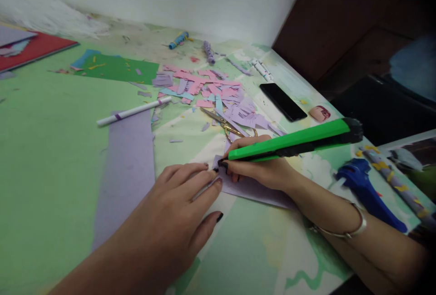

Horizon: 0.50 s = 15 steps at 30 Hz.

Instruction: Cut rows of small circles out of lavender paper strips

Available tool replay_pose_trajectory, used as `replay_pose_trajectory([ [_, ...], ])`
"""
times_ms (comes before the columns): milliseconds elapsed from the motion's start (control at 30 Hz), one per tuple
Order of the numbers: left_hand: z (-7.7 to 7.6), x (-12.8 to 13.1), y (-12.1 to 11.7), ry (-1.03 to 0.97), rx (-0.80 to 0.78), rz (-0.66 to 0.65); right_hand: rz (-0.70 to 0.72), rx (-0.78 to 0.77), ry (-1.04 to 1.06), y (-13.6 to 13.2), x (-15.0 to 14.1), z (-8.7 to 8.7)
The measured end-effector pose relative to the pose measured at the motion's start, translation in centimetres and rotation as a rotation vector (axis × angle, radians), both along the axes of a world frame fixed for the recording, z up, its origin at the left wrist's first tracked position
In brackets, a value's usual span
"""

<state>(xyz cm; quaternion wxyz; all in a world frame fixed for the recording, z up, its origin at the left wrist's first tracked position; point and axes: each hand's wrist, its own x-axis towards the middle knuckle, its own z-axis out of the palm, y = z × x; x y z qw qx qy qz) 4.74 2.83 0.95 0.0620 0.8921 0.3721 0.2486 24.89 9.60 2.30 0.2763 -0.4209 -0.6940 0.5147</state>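
Observation:
My right hand [259,168] grips a green box cutter [289,140] like a pen, its black end pointing up to the right. The cutter's tip is down at the edge of a purple paper strip [252,193], where my fingers hide it. My left hand [184,208] lies with fingers stretched out and thumb apart, its fingertips pressing the left end of that strip beside the cutter. To the left of my left hand lies a longer purple paper piece [131,159]. Gold-handled scissors [225,122] rest just beyond my right hand.
Pink, purple and blue paper scraps [204,86] cover the table's middle. A white stick with purple bands [134,111] lies left. On the right are a black phone [282,101], a blue glue gun [368,190] and a decorated purple stick [397,179]. A wall stands behind.

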Motion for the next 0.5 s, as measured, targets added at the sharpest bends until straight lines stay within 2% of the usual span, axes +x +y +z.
replay_pose_trajectory([
  [500, 0.20, 0.07, 0.02, 0.010, 0.001, -0.002, 0.003, -0.038, 0.058, -0.12, 0.24, 0.12],
])
